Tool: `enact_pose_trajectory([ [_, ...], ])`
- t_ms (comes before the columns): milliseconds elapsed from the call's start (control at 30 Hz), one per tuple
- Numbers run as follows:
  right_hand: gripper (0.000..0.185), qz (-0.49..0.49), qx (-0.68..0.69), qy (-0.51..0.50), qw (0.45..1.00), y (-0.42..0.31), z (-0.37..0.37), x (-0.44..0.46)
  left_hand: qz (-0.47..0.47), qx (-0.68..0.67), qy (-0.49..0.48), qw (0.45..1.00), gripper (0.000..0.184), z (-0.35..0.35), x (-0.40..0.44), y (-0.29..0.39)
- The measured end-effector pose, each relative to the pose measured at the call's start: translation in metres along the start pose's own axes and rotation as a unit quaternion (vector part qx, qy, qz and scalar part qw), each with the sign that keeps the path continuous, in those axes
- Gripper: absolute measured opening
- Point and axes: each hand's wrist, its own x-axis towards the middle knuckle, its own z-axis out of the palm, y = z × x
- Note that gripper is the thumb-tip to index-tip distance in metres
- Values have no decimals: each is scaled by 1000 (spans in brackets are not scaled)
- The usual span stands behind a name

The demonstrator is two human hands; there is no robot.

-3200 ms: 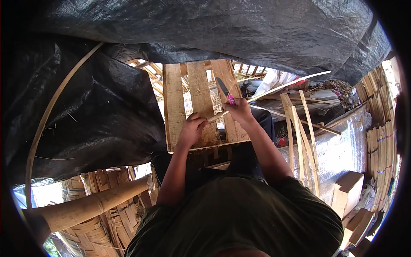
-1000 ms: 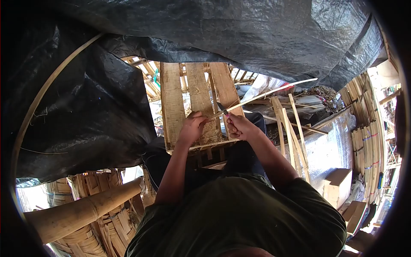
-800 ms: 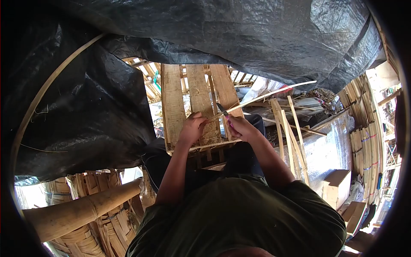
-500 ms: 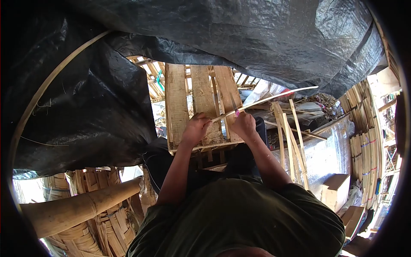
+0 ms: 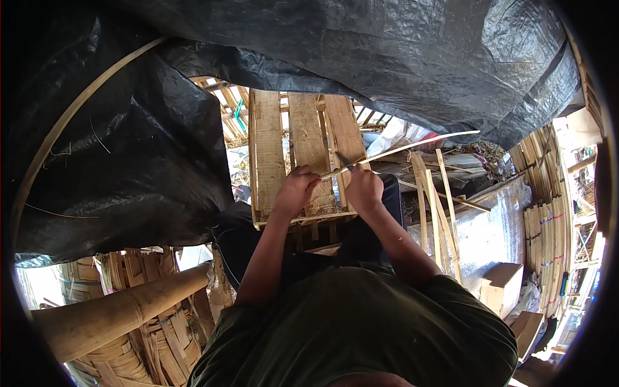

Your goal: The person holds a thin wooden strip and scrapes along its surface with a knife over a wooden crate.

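A long pale bamboo strip (image 5: 412, 145) reaches from my left hand up to the right, its far end bending over the plank bench (image 5: 267, 148) and beyond. My left hand (image 5: 296, 190) is closed around the strip's near end. In my closed right hand (image 5: 364, 189) is a knife (image 5: 343, 159), its dark blade showing past the fingers and lying against the strip. The handle is mostly hidden by the fingers. Both hands are over the near part of the bench, a short distance apart.
Several upright bamboo strips (image 5: 437, 213) stand right of my right arm. Black plastic sheeting (image 5: 400, 64) hangs ahead and to the left. A thick bamboo pole (image 5: 129, 313) lies lower left. A cardboard box (image 5: 501, 288) and bundled slats (image 5: 548, 245) are at the right.
The knife blade has turned to point more to the left, and my right hand has turned with it. My left hand and the strip are nearly where they were.
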Motion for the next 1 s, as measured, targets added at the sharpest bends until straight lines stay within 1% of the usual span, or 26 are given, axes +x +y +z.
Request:
enact_pose_trajectory([
  [33,16,0,0,1,1000,-6,0,-3,-1,-3,0,1000,10,0,0,1],
  [100,18,23,-43,-92,995,-19,-2,-9,-3,-5,1,1000,10,-1,0,0],
  [133,21,28,-48,-98,994,-23,-5,-12,2,-1,1,1000,9,0,0,-1],
  [267,22,31,-65,-118,990,-22,8,-7,7,5,-3,1000,8,0,1,-2],
  [367,22,6,-82,-118,990,-24,-12,-1,3,-1,4,1000,8,1,2,-2],
  [433,24,-37,-66,-158,985,-23,-27,4,-7,2,-4,1000,9,-1,4,1],
  [467,24,-36,-66,-157,985,-20,-26,8,-18,6,-10,1000,9,-2,5,2],
  [533,24,-50,-67,-192,978,-13,-18,14,-10,1,-2,1000,10,3,4,-4],
  [600,22,-55,-41,-182,981,-6,-11,17,-3,-2,7,1000,11,4,4,-5],
  [667,20,-59,-15,-172,983,1,-7,19,-24,-3,-4,1000,12,2,4,-1],
  [767,21,-65,9,-194,979,9,-5,25,-30,3,-10,999,11,1,4,2],
  [833,26,-127,5,-210,970,16,2,31,-31,5,-17,999,11,1,5,2],
  [900,26,-111,21,-201,973,19,5,33,-31,7,-23,999,11,2,5,1],
  [967,26,-97,37,-191,976,20,2,35,14,3,24,1000,9,5,4,-2],
  [1000,27,-108,41,-196,974,22,0,35,16,4,25,1000,9,6,4,-4],
])
